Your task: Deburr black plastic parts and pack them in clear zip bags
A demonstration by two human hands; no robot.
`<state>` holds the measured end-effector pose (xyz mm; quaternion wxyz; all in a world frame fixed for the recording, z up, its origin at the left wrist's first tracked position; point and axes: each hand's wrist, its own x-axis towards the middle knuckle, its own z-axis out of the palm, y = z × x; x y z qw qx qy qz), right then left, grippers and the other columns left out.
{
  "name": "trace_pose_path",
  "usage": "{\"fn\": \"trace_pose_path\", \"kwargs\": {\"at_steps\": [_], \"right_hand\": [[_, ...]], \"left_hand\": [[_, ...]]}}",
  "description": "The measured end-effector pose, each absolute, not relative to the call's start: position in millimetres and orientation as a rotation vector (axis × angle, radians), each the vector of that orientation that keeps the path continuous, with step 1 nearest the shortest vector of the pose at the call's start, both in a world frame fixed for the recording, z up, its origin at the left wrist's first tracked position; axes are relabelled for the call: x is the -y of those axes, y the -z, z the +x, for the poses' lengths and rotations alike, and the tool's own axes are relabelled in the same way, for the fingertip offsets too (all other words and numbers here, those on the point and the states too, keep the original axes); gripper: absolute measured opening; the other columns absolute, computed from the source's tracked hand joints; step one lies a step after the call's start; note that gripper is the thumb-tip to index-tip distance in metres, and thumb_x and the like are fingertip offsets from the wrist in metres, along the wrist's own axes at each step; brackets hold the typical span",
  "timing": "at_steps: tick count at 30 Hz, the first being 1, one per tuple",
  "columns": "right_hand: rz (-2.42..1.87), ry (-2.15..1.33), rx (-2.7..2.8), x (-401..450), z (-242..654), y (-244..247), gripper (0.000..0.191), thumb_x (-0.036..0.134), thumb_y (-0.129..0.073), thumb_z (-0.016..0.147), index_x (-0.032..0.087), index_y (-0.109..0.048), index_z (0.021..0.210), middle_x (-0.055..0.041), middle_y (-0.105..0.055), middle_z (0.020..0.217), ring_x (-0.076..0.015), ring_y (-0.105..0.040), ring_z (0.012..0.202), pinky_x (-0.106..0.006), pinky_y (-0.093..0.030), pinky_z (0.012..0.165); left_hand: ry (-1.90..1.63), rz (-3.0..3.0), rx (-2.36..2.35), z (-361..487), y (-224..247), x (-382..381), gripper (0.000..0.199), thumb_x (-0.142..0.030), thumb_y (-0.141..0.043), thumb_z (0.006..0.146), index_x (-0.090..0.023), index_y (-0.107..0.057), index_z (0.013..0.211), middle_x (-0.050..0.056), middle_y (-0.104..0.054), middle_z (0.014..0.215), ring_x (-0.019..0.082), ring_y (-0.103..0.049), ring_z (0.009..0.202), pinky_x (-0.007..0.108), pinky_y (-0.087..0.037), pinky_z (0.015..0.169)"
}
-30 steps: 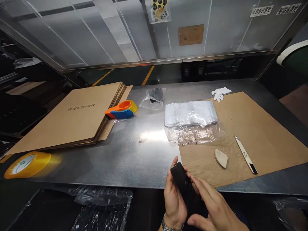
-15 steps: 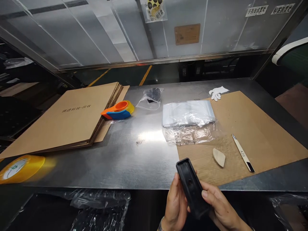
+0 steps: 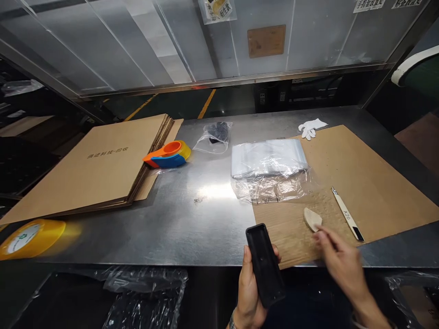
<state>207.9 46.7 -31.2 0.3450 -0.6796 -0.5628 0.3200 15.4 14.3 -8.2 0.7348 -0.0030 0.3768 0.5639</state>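
Note:
My left hand [image 3: 249, 290] is closed around a long black tray-like plastic piece [image 3: 264, 262], its hollow side turned up toward me, held just off the table's front edge. Over the cardboard sheet, my right hand [image 3: 343, 262] has its thumb and fingertips at the near tip of a beige wedge-shaped piece [image 3: 312, 218]. Motion blurs these fingers, so whether they grip the wedge is unclear. A cream-handled craft knife [image 3: 347, 214] marked A26 lies to the right of the wedge.
Clear plastic bags [image 3: 269, 157] lie behind the wedge on the cardboard sheet [image 3: 370, 183]. A white glove [image 3: 311, 129] rests at the back. Stacked cardboard [image 3: 92, 169], an orange and blue tape dispenser [image 3: 168, 154], a yellow tape roll [image 3: 32, 237] and a bagged black item [image 3: 218, 132] occupy the left side.
My right hand has let go of the black piece and moved right and forward to the wedge. My left hand now holds the black piece alone, more upright in view.

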Motion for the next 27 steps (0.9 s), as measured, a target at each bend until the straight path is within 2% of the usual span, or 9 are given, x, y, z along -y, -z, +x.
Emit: {"fn": "trace_pose_path", "kwargs": {"at_steps": [3, 6, 8, 15, 19, 24, 27], "right_hand": [[-1.997, -0.139, 1.593, -77.6, 252.1, 40.2, 0.042, 0.043, -0.036, 0.089, 0.014, -0.059, 0.109, -0.0129, -0.06, 0.099, -0.0232, -0.059, 0.082, -0.036, -0.046, 0.076], [-2.205, 0.077, 1.689, -101.3, 277.4, 52.1, 0.047, 0.042, -0.037, 0.085, 0.007, -0.059, 0.108, -0.0181, -0.056, 0.091, -0.0317, -0.053, 0.088, -0.045, -0.043, 0.078], [-2.261, 0.037, 1.727, -109.7, 282.7, 59.2, 0.046, 0.042, -0.041, 0.083, 0.006, -0.06, 0.105, -0.0192, -0.055, 0.088, -0.0348, -0.051, 0.089, -0.047, -0.042, 0.075], [-2.326, -0.143, 1.671, -112.5, 282.1, 57.2, 0.037, 0.035, -0.039, 0.081, 0.01, -0.061, 0.096, -0.0161, -0.056, 0.082, -0.0312, -0.054, 0.078, -0.041, -0.042, 0.065], [-2.251, -0.305, 1.559, -94.0, 270.5, 39.7, 0.038, 0.042, -0.037, 0.084, 0.014, -0.058, 0.1, -0.0089, -0.06, 0.073, -0.0239, -0.057, 0.064, -0.035, -0.044, 0.057], [-1.831, -0.757, 1.468, -50.2, 228.2, 11.0, 0.045, 0.046, -0.043, 0.086, 0.022, -0.044, 0.125, 0.0026, -0.055, 0.061, -0.014, -0.053, 0.051, -0.023, -0.044, 0.047], [-1.615, -0.957, 1.546, -25.4, 206.0, -0.6, 0.039, 0.039, -0.044, 0.089, 0.024, -0.045, 0.125, 0.0036, -0.054, 0.061, -0.0117, -0.052, 0.049, -0.02, -0.044, 0.046]], "left_hand": [[-1.218, -0.037, -0.792, 15.0, 8.0, -14.9, 0.048, -0.054, -0.045, 0.084, -0.012, -0.068, 0.085, 0.008, -0.063, 0.082, 0.015, -0.056, 0.073, 0.026, -0.045, 0.076], [-1.204, -0.085, -0.767, 16.5, 5.9, -16.5, 0.048, -0.052, -0.043, 0.085, -0.011, -0.069, 0.085, 0.008, -0.062, 0.081, 0.015, -0.056, 0.07, 0.025, -0.046, 0.072], [-1.199, -0.103, -0.756, 16.8, 4.0, -17.7, 0.048, -0.05, -0.04, 0.087, -0.011, -0.069, 0.088, 0.008, -0.062, 0.08, 0.015, -0.056, 0.068, 0.026, -0.046, 0.068], [-1.205, -0.132, -0.781, 10.5, -0.2, -18.5, 0.047, -0.049, -0.039, 0.088, -0.012, -0.064, 0.104, 0.008, -0.061, 0.079, 0.015, -0.056, 0.066, 0.026, -0.046, 0.063], [-1.224, -0.134, -0.768, 8.5, -0.2, -19.8, 0.047, -0.048, -0.038, 0.088, -0.014, -0.06, 0.112, 0.008, -0.061, 0.077, 0.015, -0.056, 0.064, 0.026, -0.046, 0.062], [-1.245, -0.14, -0.767, 7.9, 0.5, -21.9, 0.047, -0.048, -0.038, 0.088, -0.012, -0.065, 0.101, 0.008, -0.061, 0.077, 0.014, -0.056, 0.064, 0.024, -0.046, 0.063], [-1.262, -0.117, -0.777, 7.1, 1.3, -22.6, 0.047, -0.048, -0.039, 0.088, -0.011, -0.068, 0.089, 0.008, -0.061, 0.077, 0.014, -0.056, 0.064, 0.024, -0.046, 0.062]]}}
